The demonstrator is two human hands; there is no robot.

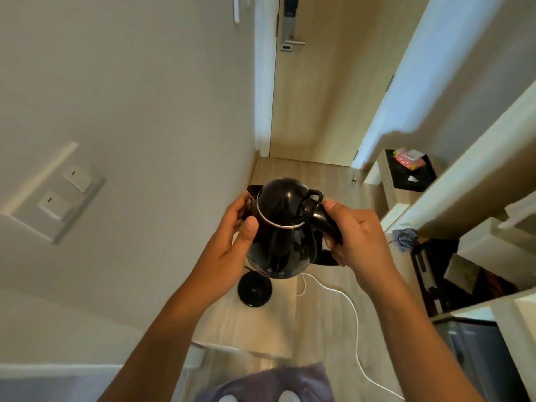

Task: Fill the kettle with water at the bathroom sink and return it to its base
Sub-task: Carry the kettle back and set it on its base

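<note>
A black electric kettle point(282, 227) with its lid down hangs in the air in front of me, held in both hands. My left hand point(235, 242) wraps the side of the body just under the spout. My right hand point(356, 236) grips the handle on the right. Directly below the kettle, its round black base point(254, 289) sits on a low light-wood surface point(246, 326) against the left wall.
A white cable point(355, 329) trails across the wood floor from near the base. A closed wooden door point(313, 97) with a metal handle ends the narrow hallway ahead. White shelves point(475, 198) and a dark bag point(435, 265) crowd the right side. Wall switches point(62, 192) sit on the left wall.
</note>
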